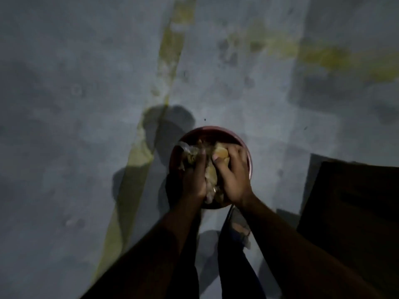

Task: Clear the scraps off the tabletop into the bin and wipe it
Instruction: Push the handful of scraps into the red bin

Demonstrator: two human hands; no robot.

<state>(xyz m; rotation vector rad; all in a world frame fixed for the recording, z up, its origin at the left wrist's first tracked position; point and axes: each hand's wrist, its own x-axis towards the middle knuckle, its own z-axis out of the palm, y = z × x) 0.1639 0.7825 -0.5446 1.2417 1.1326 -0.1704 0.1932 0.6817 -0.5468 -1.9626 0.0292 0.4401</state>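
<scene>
Hands: left hand [195, 175] and right hand [232, 172], side by side over the bin, both curled around one shared bundle of scraps [210, 172] held between them.

Scraps: a pale, yellowish-tan wad, crumpled, with a thin clear piece, possibly plastic film, sticking out at the left. The bundle sits directly above the bin mouth, within the rim's outline; whether it touches anything inside cannot be told.

Bin [216, 128]: round, dark red rim, standing on the grey floor [86, 104]; contents hidden under the hands.

Handling, as judged: light, soft, loose material with no stiffness of its own. Bits may slip from the sides if the grip loosens unevenly, and a film piece could cling to the fingers. Best held as now, cupped from both sides with pressure toward the middle, and let go low over the opening.

Also present: faded yellow stripes [170, 52] on the floor, a dark block-like object [349, 201] at the right edge, the person's foot [239, 228] below the bin. No counter in view.
</scene>
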